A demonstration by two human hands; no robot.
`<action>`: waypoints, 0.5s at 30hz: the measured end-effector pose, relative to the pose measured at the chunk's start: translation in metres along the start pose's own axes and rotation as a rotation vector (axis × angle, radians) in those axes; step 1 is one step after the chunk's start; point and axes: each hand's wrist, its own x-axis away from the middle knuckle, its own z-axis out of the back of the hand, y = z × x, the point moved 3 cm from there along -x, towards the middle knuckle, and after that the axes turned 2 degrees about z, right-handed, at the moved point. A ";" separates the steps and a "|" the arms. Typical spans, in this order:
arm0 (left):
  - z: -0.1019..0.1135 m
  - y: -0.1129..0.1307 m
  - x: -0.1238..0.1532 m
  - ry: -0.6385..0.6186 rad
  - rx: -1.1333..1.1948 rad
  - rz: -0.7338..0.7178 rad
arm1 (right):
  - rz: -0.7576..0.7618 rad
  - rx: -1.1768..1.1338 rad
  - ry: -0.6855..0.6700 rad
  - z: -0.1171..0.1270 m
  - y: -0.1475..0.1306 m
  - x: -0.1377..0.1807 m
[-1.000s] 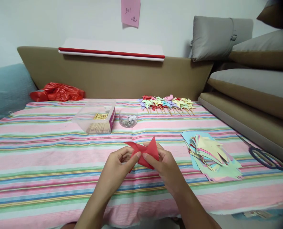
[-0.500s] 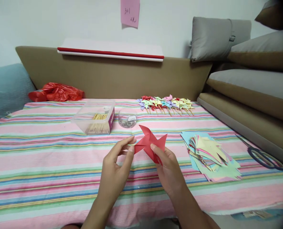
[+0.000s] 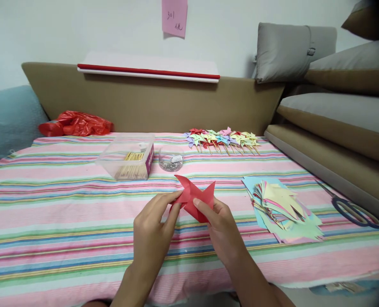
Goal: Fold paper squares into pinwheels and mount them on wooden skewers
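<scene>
A red paper piece [image 3: 194,197], cut and partly folded into pointed flaps, is held above the striped cloth at the table's middle front. My right hand [image 3: 221,228] pinches its lower right part with thumb on top. My left hand [image 3: 154,232] pinches one flap at the paper's left side with thumb and forefinger. Both hands are closed on the paper.
A stack of coloured cut paper squares [image 3: 282,207] lies to the right, scissors [image 3: 352,209] beyond it. Behind are a clear box of wooden sticks [image 3: 128,160], a small round tub of pins [image 3: 171,160], a row of finished pinwheels [image 3: 223,138] and a red plastic bag [image 3: 76,123].
The red paper was turned and lifted, then lowered slightly. My left hand let go for a moment half a second ago and has now pinched a left flap again.
</scene>
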 end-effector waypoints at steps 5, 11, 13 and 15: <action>-0.002 -0.003 0.004 0.008 -0.073 -0.071 | 0.009 0.027 -0.021 0.001 0.002 0.000; -0.002 -0.003 0.005 0.036 -0.067 -0.083 | -0.019 -0.009 -0.036 -0.004 0.003 0.003; -0.001 -0.001 0.005 0.045 -0.043 -0.065 | -0.018 -0.027 -0.039 -0.005 0.003 0.004; -0.001 0.001 0.004 0.055 -0.021 -0.029 | -0.009 -0.026 -0.036 -0.005 0.003 0.003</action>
